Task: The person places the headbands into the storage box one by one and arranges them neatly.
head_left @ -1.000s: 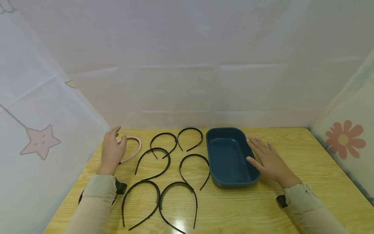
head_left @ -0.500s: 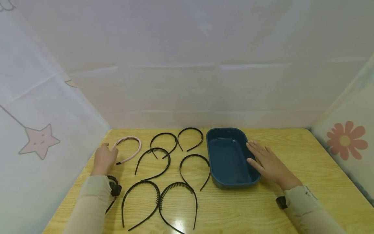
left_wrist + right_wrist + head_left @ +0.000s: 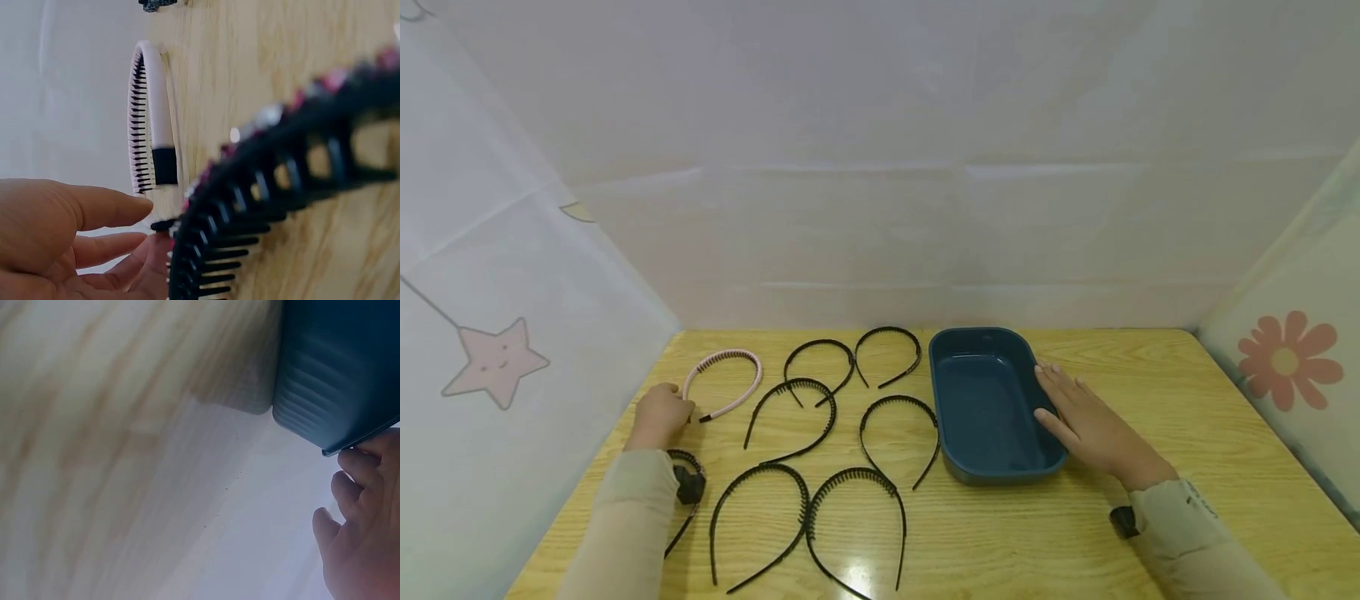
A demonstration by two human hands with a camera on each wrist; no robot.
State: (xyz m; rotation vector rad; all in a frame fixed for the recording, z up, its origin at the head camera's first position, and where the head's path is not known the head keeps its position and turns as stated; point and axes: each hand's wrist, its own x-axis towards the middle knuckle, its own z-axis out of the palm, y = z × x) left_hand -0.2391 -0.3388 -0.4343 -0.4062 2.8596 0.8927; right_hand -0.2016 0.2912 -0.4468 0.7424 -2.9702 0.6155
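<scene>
My left hand point(image 3: 658, 412) is at the table's left side, by the near left end of a pink toothed headband point(image 3: 754, 379). In the left wrist view, its thumb point(image 3: 112, 209) and fingers are apart around a black tip of the pink headband point(image 3: 164, 119); firm contact is unclear. A black comb headband with pink and clear stones point(image 3: 275, 144) looms close there; in the head view the left wrist partly covers it. My right hand point(image 3: 1090, 429) lies with straight fingers on the right rim of a deep blue rectangular dish point(image 3: 992, 408), whose inside is bare.
Several black comb headbands lie on the wooden table point(image 3: 1000, 542), including a front one point(image 3: 857, 473), a middle one point(image 3: 898, 400) and a back one point(image 3: 887, 331). A pale cloth point(image 3: 880, 208) hangs around the back and sides.
My left hand has come down and toward me, from above the pink headband to its left end. My right hand stays on the dish's rim. The headbands have not visibly moved.
</scene>
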